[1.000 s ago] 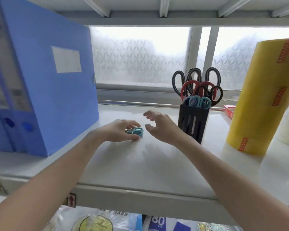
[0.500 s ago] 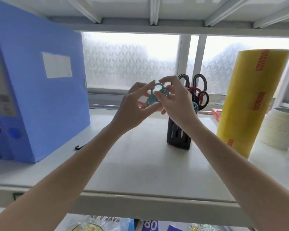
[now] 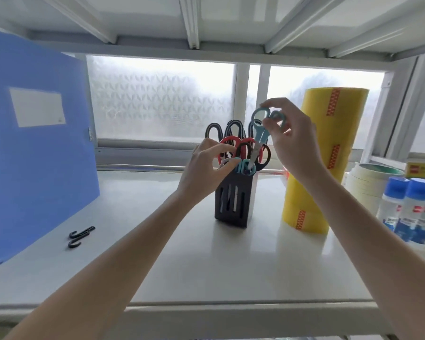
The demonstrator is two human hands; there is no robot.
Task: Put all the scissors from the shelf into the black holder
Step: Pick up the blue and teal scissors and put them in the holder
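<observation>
My right hand (image 3: 293, 141) pinches the handles of small teal scissors (image 3: 260, 130), held upright with the blade tips down at the top of the black holder (image 3: 233, 202). The slotted black holder stands mid-shelf and carries several scissors with black, red and teal handles (image 3: 241, 148). My left hand (image 3: 204, 165) rests against the holder's left top edge, fingers touching the handles there and gripping nothing that I can make out.
A blue file box (image 3: 37, 148) stands at the left. A black double hook (image 3: 80, 238) lies on the white shelf (image 3: 206, 266). A tall yellow tape roll (image 3: 314, 168), stacked white tape rolls (image 3: 368, 187) and blue-capped glue bottles (image 3: 407, 209) crowd the right.
The teal scissors were lifted off the shelf by my left hand, passed to my right hand, and now hang tips-down over the holder. My left hand moved to the holder's top.
</observation>
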